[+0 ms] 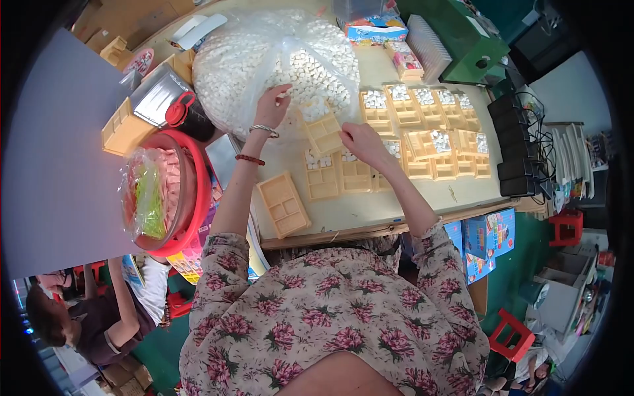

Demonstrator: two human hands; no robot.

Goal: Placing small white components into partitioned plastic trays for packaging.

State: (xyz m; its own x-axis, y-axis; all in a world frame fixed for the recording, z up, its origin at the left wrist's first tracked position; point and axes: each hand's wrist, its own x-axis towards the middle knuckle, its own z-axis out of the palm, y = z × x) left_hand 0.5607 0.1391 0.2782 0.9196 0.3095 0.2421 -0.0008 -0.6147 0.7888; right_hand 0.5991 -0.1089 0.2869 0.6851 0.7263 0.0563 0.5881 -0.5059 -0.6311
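A large clear plastic bag point(231, 72) full of small white pieces lies at the back of the table. Over its front part is my left hand point(271, 109), fingers curved and a little apart, with no held thing visible. My right hand point(360, 142) grips a tan compartment tray point(325, 136) by its right edge, tilted against the bag's front. White pieces show at the tray's far end. Below it stand more tan trays point(321, 181), some with white pieces in one compartment. A separate tan tray point(284, 204) lies nearer me at the left, with no white pieces visible.
Filled tan trays point(432, 109) stand in rows, partly stacked, at the right. A black bottle with a red lid point(188, 115) and a red basin point(198, 204) are at the left. Black boxes with cables point(515, 145) line the right edge. Another person point(99, 317) sits at lower left.
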